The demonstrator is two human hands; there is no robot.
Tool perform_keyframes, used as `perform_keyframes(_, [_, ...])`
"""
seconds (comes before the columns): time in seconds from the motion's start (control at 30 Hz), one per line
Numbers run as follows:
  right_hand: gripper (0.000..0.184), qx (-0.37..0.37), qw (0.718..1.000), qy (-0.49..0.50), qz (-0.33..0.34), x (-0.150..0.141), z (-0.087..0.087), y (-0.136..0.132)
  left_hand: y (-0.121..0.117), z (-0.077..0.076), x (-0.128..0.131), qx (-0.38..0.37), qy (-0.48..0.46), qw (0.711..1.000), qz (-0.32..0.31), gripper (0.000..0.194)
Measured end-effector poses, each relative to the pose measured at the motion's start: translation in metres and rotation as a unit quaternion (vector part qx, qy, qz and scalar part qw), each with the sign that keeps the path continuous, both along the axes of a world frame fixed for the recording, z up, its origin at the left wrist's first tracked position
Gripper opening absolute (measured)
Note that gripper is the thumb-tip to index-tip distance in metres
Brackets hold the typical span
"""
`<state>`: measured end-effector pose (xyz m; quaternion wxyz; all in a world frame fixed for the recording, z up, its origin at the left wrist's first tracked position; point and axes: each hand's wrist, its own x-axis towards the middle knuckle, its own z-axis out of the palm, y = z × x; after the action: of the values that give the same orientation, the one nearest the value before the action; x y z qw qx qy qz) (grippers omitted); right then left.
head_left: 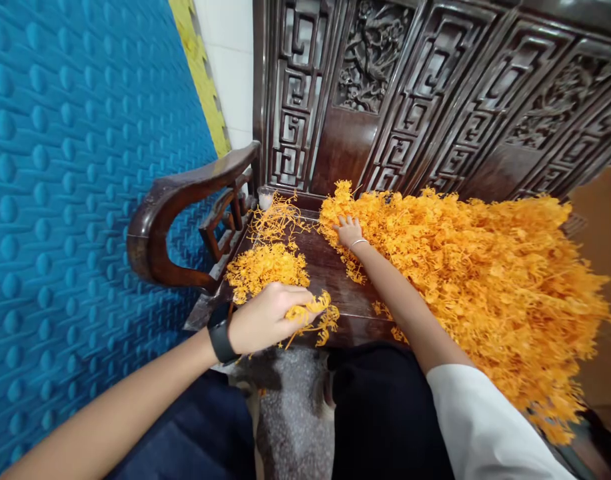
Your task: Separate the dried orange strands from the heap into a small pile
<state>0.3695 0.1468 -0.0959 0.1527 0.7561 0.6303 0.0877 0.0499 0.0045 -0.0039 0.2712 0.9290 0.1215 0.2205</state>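
My left hand (pixel 272 315) is closed around an orange artificial flower sprig (pixel 326 313) with curly frilled tips that stick out past the fingers. Beside it, on the dark wooden seat (pixel 330 277), lies a small pile of orange flower heads (pixel 270 267). Behind that pile is a loose bunch of thin, bare orange stems (pixel 278 219). My right hand (pixel 349 232) rests with spread fingers on the left end of a large heap of orange artificial flowers (pixel 475 260). Its fingertips lie against the flowers, and nothing is visibly gripped in it.
A curved wooden armrest (pixel 150 227) stands at the left, and a carved backrest (pixel 360 73) rises behind the seat. Blue textured mats (pixel 85 167) with a yellow edge are to the left. A cardboard box (pixel 602 227) is at the far right. Speckled floor (pixel 298 407) shows between my legs.
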Motion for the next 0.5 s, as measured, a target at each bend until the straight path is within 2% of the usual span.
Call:
perform_keyframes(0.13, [0.078,-0.026,0.999,0.024,0.007,-0.003,0.0,0.0,0.001,0.001,-0.006,0.004,-0.003,1.0,0.014,0.03])
perform_keyframes(0.27, [0.091,0.01,0.994,0.102,0.046,-0.008,0.004,-0.003,0.003,0.005,-0.012,0.006,-0.001,1.0,0.021,0.032])
perform_keyframes(0.37, [0.084,0.054,0.984,0.114,0.129,-0.016,0.005,-0.006,0.004,0.007,-0.015,0.018,0.01,1.0,0.018,0.032])
perform_keyframes(0.47, [0.064,0.058,0.973,0.116,0.189,-0.028,0.005,-0.008,0.004,0.007,-0.017,0.036,0.031,0.999,0.004,0.03])
perform_keyframes(0.5, [0.057,0.059,0.968,0.148,0.192,-0.033,0.004,-0.008,0.004,0.007,-0.017,0.043,0.039,0.998,0.001,0.03])
